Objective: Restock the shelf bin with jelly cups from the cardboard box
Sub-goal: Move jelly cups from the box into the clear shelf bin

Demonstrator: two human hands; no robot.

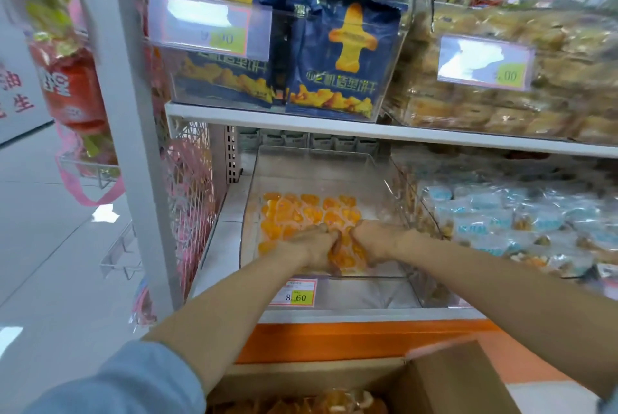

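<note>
Shop shelving, lower shelf: clear bin (384, 277) sits centre frame, jelly cups (311, 209) lying in a thin layer. Left hand (311, 248) and right hand (379, 239) rest among them, fingers curled; whether gripping, cannot tell. Cardboard box (444, 380), bottom right, holds more. Restock looks early.

Bright even light, weak shadows. Glare whitens upper price tags (209, 25) and shelf bin (368, 293) walls. Motion blur all over, wide-angle bending at edges.
</note>
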